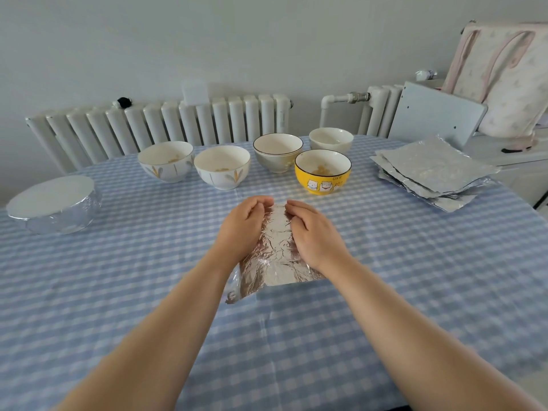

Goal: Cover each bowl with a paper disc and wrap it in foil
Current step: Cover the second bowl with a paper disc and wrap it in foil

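Your left hand (241,226) and right hand (315,232) are both on the foil sheet (274,256) at mid-table, fingers curled over it and pressing down from either side. The foil is draped over something round between your palms (presumably a bowl, but it's fully hidden, so can't confirm). The sheet's near edge and its near-left corner lie loose on the checked tablecloth (415,277).

Along the far edge of the table, five uncovered bowls: two white bowls with leaf pattern (166,161) (222,167) toward the far-left, a grey bowl with dark rim (278,152) about centre, a plain white bowl (331,140) just right of it, and the yellow bowl with cat print (323,172) in front of those two, nearest your hands. Some hold bits of something pale yellow.

At the left edge: one foil-wrapped bowl (55,204), flat on top.

At the far-right corner: stack of foil sheets (430,170), squares fanned unevenly.
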`<state>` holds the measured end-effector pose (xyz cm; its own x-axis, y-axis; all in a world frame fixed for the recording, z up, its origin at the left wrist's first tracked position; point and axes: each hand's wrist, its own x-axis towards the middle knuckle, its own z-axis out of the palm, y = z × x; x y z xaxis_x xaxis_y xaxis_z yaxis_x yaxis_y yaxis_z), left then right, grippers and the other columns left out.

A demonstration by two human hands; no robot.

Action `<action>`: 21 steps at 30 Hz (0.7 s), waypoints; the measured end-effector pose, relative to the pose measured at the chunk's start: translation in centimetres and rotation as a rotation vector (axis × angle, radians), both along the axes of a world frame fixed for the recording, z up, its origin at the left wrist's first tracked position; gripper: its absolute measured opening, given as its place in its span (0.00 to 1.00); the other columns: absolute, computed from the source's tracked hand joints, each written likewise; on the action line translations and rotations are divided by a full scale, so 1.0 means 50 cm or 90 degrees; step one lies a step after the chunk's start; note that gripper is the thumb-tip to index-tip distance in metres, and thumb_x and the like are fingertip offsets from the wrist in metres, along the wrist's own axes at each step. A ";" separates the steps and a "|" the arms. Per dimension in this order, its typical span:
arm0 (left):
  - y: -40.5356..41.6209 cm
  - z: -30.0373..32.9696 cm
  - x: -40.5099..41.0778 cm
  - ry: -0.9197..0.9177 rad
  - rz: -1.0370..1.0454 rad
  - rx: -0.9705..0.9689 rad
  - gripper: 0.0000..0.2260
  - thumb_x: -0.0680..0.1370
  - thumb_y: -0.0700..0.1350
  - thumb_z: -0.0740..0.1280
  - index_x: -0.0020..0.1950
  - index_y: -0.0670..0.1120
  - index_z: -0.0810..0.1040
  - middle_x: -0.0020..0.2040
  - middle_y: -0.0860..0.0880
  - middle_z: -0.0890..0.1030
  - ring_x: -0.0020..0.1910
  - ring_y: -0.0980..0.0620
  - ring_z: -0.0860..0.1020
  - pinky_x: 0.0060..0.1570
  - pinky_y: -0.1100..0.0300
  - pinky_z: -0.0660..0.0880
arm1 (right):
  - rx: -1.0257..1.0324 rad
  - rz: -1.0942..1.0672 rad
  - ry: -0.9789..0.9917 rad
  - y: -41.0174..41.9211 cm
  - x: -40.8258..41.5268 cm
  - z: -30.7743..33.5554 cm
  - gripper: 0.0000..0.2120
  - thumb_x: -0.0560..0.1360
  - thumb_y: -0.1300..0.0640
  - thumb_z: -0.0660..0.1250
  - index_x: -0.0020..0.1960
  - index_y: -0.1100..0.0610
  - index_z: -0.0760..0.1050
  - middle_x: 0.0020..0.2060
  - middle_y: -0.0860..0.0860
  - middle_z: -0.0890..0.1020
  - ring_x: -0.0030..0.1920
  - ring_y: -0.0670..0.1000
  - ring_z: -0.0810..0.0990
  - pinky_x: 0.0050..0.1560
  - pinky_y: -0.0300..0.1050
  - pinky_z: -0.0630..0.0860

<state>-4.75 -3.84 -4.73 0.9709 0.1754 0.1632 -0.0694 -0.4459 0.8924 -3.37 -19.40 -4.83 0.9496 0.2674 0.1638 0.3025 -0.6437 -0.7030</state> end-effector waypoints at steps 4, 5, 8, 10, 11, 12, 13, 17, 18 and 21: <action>-0.004 -0.022 -0.027 -0.057 -0.014 -0.208 0.14 0.83 0.51 0.59 0.57 0.47 0.82 0.56 0.52 0.84 0.56 0.57 0.80 0.59 0.59 0.75 | 0.056 -0.007 0.023 0.001 -0.004 0.001 0.20 0.83 0.56 0.53 0.72 0.52 0.72 0.72 0.42 0.70 0.69 0.47 0.70 0.71 0.46 0.66; -0.004 -0.025 -0.031 -0.069 -0.023 -0.226 0.17 0.82 0.53 0.58 0.58 0.47 0.81 0.57 0.52 0.83 0.58 0.57 0.80 0.59 0.60 0.74 | 0.079 -0.007 0.032 0.002 -0.006 0.002 0.20 0.82 0.56 0.53 0.71 0.52 0.72 0.72 0.42 0.70 0.67 0.48 0.72 0.69 0.50 0.69; 0.008 -0.044 -0.029 -0.020 -0.030 -0.273 0.22 0.79 0.61 0.54 0.61 0.51 0.79 0.60 0.50 0.82 0.60 0.53 0.79 0.63 0.52 0.74 | 0.096 -0.009 0.035 0.002 -0.009 0.001 0.20 0.82 0.57 0.53 0.71 0.53 0.72 0.71 0.42 0.71 0.67 0.45 0.72 0.69 0.48 0.70; 0.021 -0.061 -0.030 0.055 -0.058 -0.315 0.25 0.79 0.65 0.52 0.63 0.52 0.78 0.60 0.47 0.82 0.62 0.48 0.79 0.66 0.45 0.72 | 0.086 -0.008 0.026 0.001 -0.009 0.002 0.20 0.83 0.57 0.52 0.71 0.53 0.73 0.71 0.43 0.71 0.68 0.44 0.70 0.69 0.42 0.67; 0.029 -0.071 -0.030 0.079 -0.080 -0.325 0.26 0.80 0.65 0.50 0.63 0.52 0.78 0.60 0.47 0.82 0.61 0.47 0.79 0.66 0.44 0.71 | 0.079 -0.005 0.022 0.001 -0.009 0.002 0.20 0.83 0.57 0.52 0.71 0.54 0.73 0.71 0.43 0.72 0.69 0.44 0.70 0.69 0.40 0.66; 0.036 -0.074 -0.030 0.092 -0.088 -0.302 0.27 0.81 0.65 0.48 0.63 0.51 0.78 0.57 0.48 0.83 0.59 0.48 0.80 0.66 0.44 0.72 | 0.073 -0.003 0.021 0.002 -0.009 0.003 0.20 0.83 0.57 0.52 0.71 0.54 0.73 0.71 0.43 0.72 0.69 0.44 0.70 0.68 0.40 0.66; 0.043 -0.068 -0.030 0.105 -0.086 -0.231 0.29 0.82 0.65 0.46 0.62 0.50 0.79 0.54 0.49 0.84 0.54 0.51 0.81 0.64 0.45 0.73 | 0.067 -0.004 0.020 0.003 -0.007 0.002 0.20 0.83 0.57 0.52 0.71 0.54 0.72 0.71 0.43 0.71 0.69 0.44 0.70 0.69 0.41 0.66; 0.067 -0.008 -0.037 -0.036 0.025 0.180 0.25 0.83 0.61 0.45 0.71 0.52 0.70 0.67 0.49 0.74 0.67 0.51 0.70 0.65 0.56 0.63 | 0.064 -0.006 0.031 0.006 -0.006 0.002 0.20 0.83 0.55 0.52 0.72 0.53 0.72 0.72 0.42 0.69 0.68 0.48 0.72 0.70 0.48 0.69; 0.066 0.007 -0.043 -0.116 0.009 0.206 0.27 0.83 0.63 0.46 0.75 0.51 0.66 0.72 0.50 0.70 0.72 0.53 0.65 0.67 0.58 0.59 | 0.060 -0.002 0.029 0.006 -0.006 0.003 0.20 0.83 0.55 0.52 0.72 0.53 0.71 0.73 0.43 0.69 0.68 0.49 0.72 0.70 0.50 0.69; 0.040 0.008 -0.054 -0.303 -0.173 0.377 0.40 0.75 0.75 0.49 0.74 0.48 0.69 0.72 0.50 0.72 0.74 0.54 0.64 0.73 0.54 0.57 | 0.014 0.002 0.001 0.004 -0.001 0.003 0.20 0.83 0.56 0.52 0.72 0.54 0.71 0.74 0.45 0.68 0.72 0.47 0.67 0.69 0.40 0.61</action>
<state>-7.45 -1.84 -4.35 0.7704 -0.3021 0.5615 -0.5566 -0.7482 0.3611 -3.43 -19.19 -4.66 0.9489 0.2672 0.1678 0.3034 -0.6269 -0.7176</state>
